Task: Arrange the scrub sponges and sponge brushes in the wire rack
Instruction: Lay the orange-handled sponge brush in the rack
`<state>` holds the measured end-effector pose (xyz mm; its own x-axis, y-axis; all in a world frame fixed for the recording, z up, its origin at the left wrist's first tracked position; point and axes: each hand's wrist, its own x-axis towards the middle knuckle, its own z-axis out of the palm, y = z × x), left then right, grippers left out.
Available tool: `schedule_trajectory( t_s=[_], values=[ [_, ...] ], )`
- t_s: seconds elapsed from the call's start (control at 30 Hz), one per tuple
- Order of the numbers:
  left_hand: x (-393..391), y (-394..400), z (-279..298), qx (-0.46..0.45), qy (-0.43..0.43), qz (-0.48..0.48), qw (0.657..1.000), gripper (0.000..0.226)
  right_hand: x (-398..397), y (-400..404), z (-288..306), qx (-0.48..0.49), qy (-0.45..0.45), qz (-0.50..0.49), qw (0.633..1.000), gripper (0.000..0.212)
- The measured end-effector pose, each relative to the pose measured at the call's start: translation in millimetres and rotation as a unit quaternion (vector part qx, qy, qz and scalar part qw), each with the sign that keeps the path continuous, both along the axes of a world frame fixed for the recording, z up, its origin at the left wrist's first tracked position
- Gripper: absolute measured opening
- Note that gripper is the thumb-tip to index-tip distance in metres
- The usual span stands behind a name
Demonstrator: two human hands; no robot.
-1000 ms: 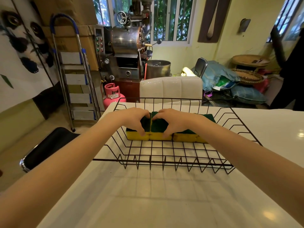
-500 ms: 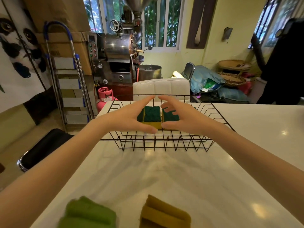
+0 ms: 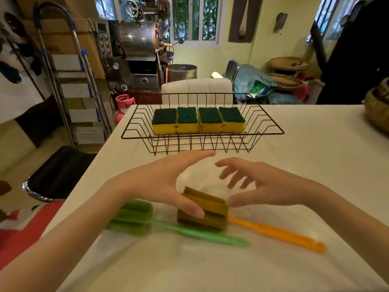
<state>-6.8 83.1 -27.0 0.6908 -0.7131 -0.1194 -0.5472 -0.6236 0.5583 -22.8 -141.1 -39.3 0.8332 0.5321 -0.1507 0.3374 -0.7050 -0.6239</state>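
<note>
In the wire rack [image 3: 269,123] four scrub sponges [image 3: 197,120] are already lined up, while two sponge brushes (orange [image 3: 205,209] and green [image 3: 134,217]) are left on the table [image 3: 305,169], the spread, empty left hand [image 3: 162,182] and right hand [image 3: 267,186] being poised around the orange one.

Both forearms reach in, left hand [image 3: 160,184] and right hand [image 3: 265,186] spread-fingered, palms facing, empty.

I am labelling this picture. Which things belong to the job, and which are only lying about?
Job:
wire rack
four scrub sponges
green sponge brush
orange sponge brush

Lying about:
stepladder
pink gas cylinder
metal machine
white chair back
woven baskets
</note>
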Motion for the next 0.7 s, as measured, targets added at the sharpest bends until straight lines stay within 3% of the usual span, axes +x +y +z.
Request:
schedule_trajectory(
  t_s=[0.33,0.7],
  values=[
    [-17.4,-8.9,-26.5,0.031,-0.019,-0.040,0.999,0.066,-38.8,-17.9,-15.2,-0.132,-0.002,0.007,0.991,0.052],
    [-11.9,-10.5,-23.3,0.027,-0.009,-0.007,1.000,0.051,-33.2,-20.2,-16.0,-0.132,-0.028,0.003,0.991,0.026]
  ],
)
